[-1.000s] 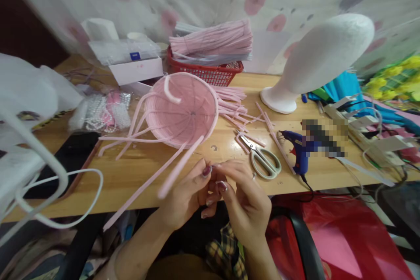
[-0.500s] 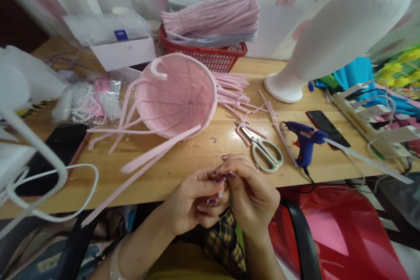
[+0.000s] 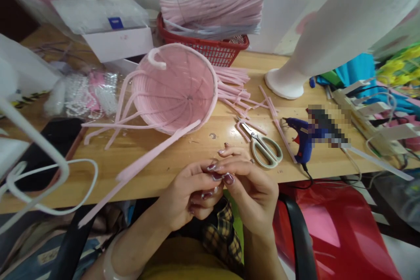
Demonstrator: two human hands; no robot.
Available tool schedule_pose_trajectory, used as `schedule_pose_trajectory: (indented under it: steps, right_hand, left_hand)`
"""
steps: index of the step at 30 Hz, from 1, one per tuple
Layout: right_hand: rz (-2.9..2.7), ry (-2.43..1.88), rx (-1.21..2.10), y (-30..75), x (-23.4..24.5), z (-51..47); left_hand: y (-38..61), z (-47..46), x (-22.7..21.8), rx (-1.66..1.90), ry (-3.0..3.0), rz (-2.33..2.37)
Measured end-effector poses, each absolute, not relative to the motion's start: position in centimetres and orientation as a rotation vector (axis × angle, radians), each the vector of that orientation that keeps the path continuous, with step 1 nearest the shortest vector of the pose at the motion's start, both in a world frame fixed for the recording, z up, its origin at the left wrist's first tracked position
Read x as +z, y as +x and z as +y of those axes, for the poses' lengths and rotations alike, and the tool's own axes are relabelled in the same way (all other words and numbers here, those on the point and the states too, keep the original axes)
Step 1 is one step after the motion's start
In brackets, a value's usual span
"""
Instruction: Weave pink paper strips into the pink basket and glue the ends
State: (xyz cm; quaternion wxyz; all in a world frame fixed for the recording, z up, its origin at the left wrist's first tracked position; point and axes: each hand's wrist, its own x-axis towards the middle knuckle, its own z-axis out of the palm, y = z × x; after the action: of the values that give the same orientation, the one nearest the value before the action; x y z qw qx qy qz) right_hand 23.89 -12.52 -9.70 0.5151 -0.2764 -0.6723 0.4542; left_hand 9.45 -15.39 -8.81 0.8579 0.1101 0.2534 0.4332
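My left hand (image 3: pixel 187 194) and my right hand (image 3: pixel 254 183) meet just beyond the table's near edge, fingertips pinched together. Whatever lies between them, if anything, is too small or hidden to make out. Ahead of them, a round pink basket (image 3: pixel 175 89) woven from soft strips lies tilted with its opening facing me. Several of its loose ends (image 3: pixel 141 159) stretch left and toward me. Scissors (image 3: pixel 266 148) with pale handles rest on the table, close to my right hand's fingers. Further right is a blue glue gun (image 3: pixel 304 140) with a clear glue stick in its back.
Behind the basket stands a red plastic basket (image 3: pixel 213 50) piled with pink strips (image 3: pixel 213 2). Cut pink strips (image 3: pixel 232 81) lie beside it. A white foam form (image 3: pixel 292 78) rises at right, near a power strip (image 3: pixel 364 113). Bagged beads (image 3: pixel 92 96) and a white cable (image 3: pixel 95 175) are at left.
My fingers have shifted slightly against each other, and some right-hand fingers are lifted and more spread. The whole view has moved a little; the things on the table stay in place.
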Motion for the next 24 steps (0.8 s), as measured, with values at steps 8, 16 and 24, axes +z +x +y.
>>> schedule_pose_trajectory:
  steps: [8, 16, 24]
  right_hand:
    - [-1.555, -0.708, 1.131, 23.45, -9.68, -12.92]
    - [-1.554, -0.76, 1.149, 23.11, -9.73, -12.98]
    - [-1.484, -0.755, 1.236, 23.21, -9.71, -13.1]
  left_hand:
    - [9.35, -15.3, -8.82, 0.911, 0.248, 0.536]
    - [9.06, -15.49, -9.52, 0.921, 0.262, 0.543]
    - [9.21, -15.5, -9.2, 0.894, 0.268, 0.52]
